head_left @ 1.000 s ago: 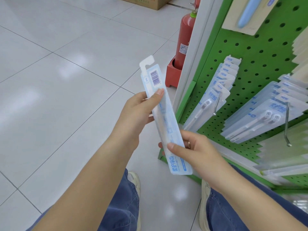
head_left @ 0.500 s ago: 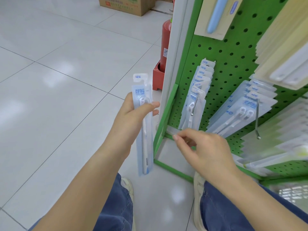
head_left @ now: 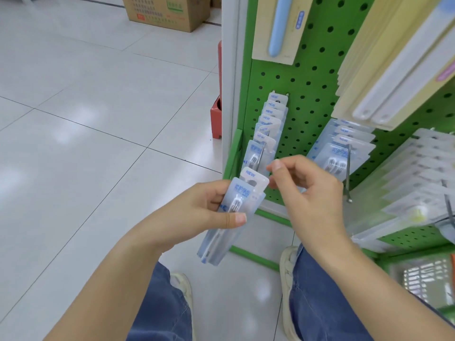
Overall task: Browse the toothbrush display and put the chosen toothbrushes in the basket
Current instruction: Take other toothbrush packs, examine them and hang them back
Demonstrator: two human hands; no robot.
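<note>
My left hand [head_left: 197, 212] grips a clear blue toothbrush pack [head_left: 242, 195] marked NEW, tilted, its top tab just below the front of a hanging row of the same packs [head_left: 267, 129] on the green pegboard [head_left: 310, 77]. My right hand [head_left: 310, 190] hovers at the pack's upper right corner with fingers curled, thumb tip by the front hanging pack; whether it pinches anything is unclear. A second row of packs [head_left: 342, 146] hangs to the right. A blurred white mesh thing [head_left: 418, 276] at the lower right may be the basket.
A bare peg hook [head_left: 347, 173] juts out right of my right hand. The display's white post [head_left: 230, 82] hides a red extinguisher stand [head_left: 216, 119]. A cardboard box [head_left: 167, 11] sits far off on the tiled floor. My shoes [head_left: 288, 269] stand below.
The pack has been turned face-up and carried right, up to the hanging row. My right hand let go of its lower end and now sits by its top tab.
</note>
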